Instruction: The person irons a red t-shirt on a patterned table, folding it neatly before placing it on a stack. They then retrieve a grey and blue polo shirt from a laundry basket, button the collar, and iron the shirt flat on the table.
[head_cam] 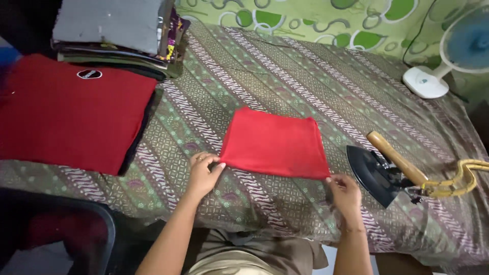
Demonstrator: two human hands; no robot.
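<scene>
The folded red cloth lies flat on the patterned bed cover, squared up with its near edge toward the person. The left hand pinches the near left corner, thumb and forefinger closed on the fabric, the remaining fingers curled loosely beneath. The right hand grips the near right corner the same way, fingers closed on the hem. Held at both corners, the near edge is drawn taut and straight, which appears to keep the fold aligned.

Just right of the right fingertips an iron stands on its heel, soleplate facing the cloth, wooden handle angled up and away. A yellow cord trails off from it to the right. The gap between fingers and soleplate is narrow; that side offers little room.

Left of the left fingers the cover is bare as far as a larger red garment, laid flat. Beyond that sits a stack of folded clothes. Ahead of both hands, past the cloth's far edge, the cover runs open toward a fan at the far right corner.
</scene>
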